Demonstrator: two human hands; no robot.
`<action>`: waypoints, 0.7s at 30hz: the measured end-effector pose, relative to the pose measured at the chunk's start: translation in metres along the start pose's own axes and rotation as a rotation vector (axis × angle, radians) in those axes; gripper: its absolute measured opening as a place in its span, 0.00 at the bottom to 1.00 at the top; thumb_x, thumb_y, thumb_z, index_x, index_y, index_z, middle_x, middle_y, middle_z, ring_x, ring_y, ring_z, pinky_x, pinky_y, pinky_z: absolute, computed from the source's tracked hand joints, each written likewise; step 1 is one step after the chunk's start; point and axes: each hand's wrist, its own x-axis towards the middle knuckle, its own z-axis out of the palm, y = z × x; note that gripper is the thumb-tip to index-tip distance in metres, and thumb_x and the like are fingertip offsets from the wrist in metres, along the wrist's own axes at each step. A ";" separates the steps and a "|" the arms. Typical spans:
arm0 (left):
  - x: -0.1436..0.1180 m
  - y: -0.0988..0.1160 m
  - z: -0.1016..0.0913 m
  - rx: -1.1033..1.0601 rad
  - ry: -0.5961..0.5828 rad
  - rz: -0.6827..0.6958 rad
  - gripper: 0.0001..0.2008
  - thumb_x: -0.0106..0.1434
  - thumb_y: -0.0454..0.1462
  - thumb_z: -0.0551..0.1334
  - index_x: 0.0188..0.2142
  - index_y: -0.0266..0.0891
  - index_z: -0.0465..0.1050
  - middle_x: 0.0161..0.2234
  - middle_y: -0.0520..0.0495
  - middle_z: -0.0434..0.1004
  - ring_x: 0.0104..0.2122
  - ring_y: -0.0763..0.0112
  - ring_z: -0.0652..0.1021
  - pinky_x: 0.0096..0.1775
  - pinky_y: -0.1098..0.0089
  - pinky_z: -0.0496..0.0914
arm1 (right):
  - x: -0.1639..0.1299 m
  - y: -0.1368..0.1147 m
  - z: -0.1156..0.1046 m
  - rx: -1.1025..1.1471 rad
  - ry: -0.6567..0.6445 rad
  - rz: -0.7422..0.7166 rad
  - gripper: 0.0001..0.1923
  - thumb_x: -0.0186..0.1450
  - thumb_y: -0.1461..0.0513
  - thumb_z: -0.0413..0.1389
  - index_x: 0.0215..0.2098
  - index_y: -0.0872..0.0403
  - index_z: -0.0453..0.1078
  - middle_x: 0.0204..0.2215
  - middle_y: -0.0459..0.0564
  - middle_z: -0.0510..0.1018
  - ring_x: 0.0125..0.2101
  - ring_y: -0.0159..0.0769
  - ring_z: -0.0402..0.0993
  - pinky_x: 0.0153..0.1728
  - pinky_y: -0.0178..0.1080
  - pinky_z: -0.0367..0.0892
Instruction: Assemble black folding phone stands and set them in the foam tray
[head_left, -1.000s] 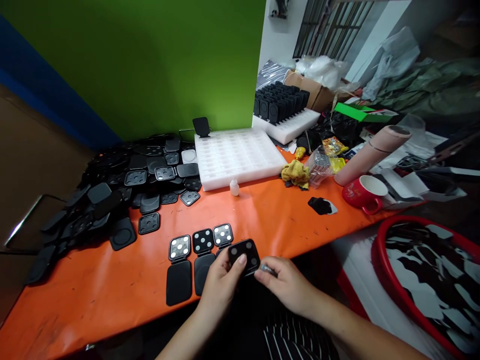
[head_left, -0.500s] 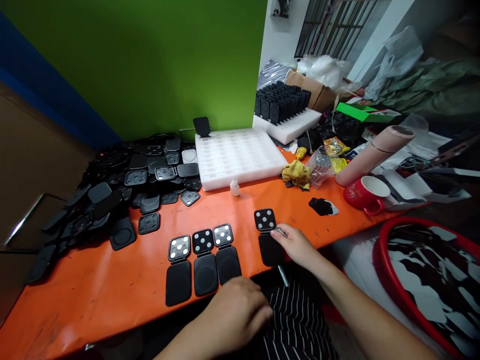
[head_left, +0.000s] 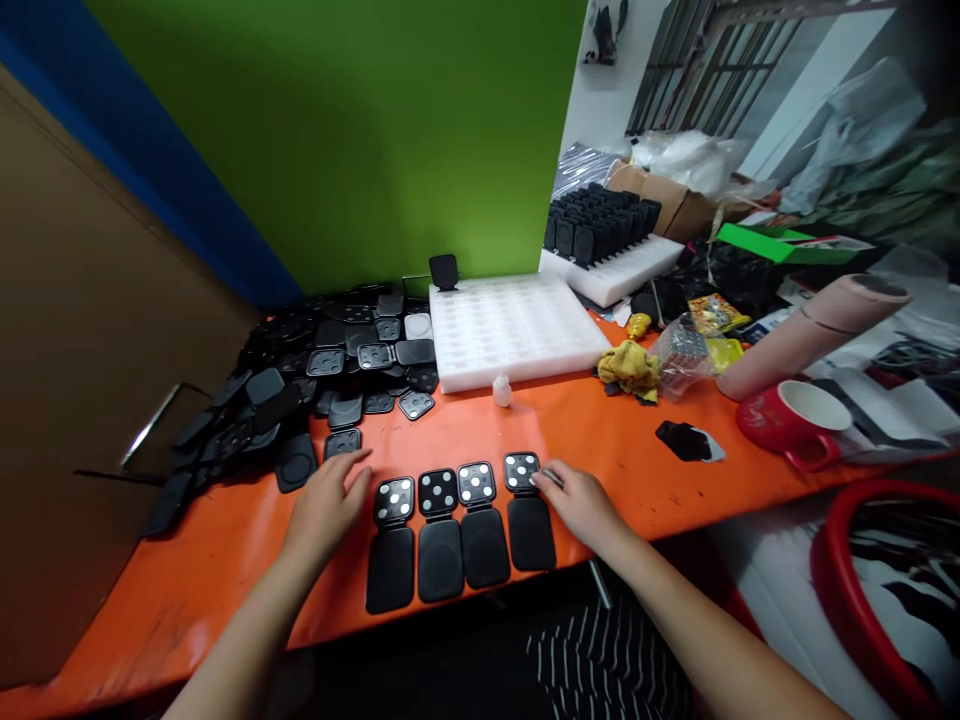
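Note:
Four black hinged folding pads stand in a row at the table's front edge, each with a square flap dotted with pale discs. The rightmost hinged pad [head_left: 532, 535] is beside my right hand [head_left: 585, 508], which is closed on a slim metal tool [head_left: 553, 477] whose tip is near the dotted flap. My left hand [head_left: 324, 508] is over the table left of the leftmost hinged pad [head_left: 390, 570]. Its thumb and fingers are apart, with the fingertips at a black pad [head_left: 343, 442] by the pile, partly covering it.
A heap of black pads [head_left: 262, 400] lies at left. Behind are a white foam tray [head_left: 517, 330], a small white bottle [head_left: 502, 391] and a yellow cloth [head_left: 630, 370]. To the right are a red mug [head_left: 787, 425], a pink flask [head_left: 817, 330] and a red tub [head_left: 832, 560].
My left hand has gone from the front edge to the far left, its fingers opening. The rightmost hinged pad now lies closer to the others. The view has shifted a little.

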 end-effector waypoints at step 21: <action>-0.019 -0.027 -0.051 -0.347 0.326 -0.410 0.36 0.52 0.46 0.61 0.58 0.45 0.50 0.37 0.46 0.73 0.36 0.59 0.75 0.37 0.63 0.68 | -0.005 0.024 0.015 0.347 0.391 0.033 0.19 0.61 0.51 0.48 0.39 0.56 0.68 0.36 0.55 0.75 0.37 0.40 0.71 0.38 0.39 0.66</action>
